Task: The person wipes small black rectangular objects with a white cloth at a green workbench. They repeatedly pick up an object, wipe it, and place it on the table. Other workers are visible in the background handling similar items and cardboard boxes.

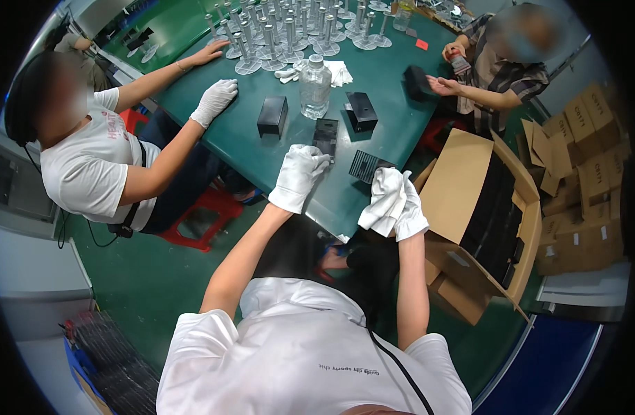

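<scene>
My left hand [300, 176], in a white glove, has its fingers closed at the near end of a flat black part [325, 133] on the green table. My right hand [411, 214], also gloved in white, grips a bunched white cloth [385, 200]. Just beyond that cloth lies a black ribbed part [364, 166] with parallel slots, near the table edge. Farther off, a black box-shaped housing [272, 116] stands to the left and another black housing [362, 111] to the right. Between them is a clear plastic bottle [315, 86] containing clear liquid.
Several clear-based metal posts [289, 41] crowd the table's far end. White gloves [289, 72] lie near them. One person sits at left, a gloved hand [217, 100] on the table; another at right is beside a black housing [418, 83]. An open carton [463, 166] holds black parts.
</scene>
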Tool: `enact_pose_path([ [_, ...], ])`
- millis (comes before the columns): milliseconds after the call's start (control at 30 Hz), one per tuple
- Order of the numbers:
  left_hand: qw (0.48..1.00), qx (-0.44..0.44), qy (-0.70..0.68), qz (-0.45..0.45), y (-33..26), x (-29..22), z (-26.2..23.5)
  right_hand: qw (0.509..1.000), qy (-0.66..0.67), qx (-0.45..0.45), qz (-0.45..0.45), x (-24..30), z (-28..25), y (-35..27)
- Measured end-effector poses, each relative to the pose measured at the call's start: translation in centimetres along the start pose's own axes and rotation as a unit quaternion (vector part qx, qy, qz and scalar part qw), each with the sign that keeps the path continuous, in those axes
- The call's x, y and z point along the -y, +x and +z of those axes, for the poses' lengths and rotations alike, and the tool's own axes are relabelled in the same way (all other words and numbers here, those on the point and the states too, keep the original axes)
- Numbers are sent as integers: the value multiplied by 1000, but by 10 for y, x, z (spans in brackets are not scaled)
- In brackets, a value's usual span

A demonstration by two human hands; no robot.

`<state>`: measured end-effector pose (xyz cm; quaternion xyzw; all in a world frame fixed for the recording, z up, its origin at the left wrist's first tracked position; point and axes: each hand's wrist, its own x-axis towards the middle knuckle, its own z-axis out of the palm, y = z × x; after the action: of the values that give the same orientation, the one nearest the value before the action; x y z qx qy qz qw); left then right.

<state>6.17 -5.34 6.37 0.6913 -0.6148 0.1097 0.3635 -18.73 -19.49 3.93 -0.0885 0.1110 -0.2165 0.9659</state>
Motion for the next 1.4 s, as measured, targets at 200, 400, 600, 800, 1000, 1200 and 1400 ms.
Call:
enact_pose_path([
  [200,998,-3,53,-47,-9,-18,-36,893,-323,-129,-286,-37,51,-15],
  [400,994,-37,77,-70,17,-34,-21,532,-722,-101,-431,-72,66,2],
  [600,987,-15,15,-158,18,-16,6,254,-873,48,-414,-55,53,34],
  [800,979,82,70,-174,34,-38,-11,298,-897,60,-323,-62,50,23],
  [1000,980,60,90,-167,33,-22,27,580,-779,81,-224,-79,78,-39],
  [1200,736,140,-509,-424,21,-6,15,875,-426,-171,-151,-80,35,-94],
  [1400,313,103,-756,-566,-20,8,46,903,-310,-255,-153,-90,28,-104],
])
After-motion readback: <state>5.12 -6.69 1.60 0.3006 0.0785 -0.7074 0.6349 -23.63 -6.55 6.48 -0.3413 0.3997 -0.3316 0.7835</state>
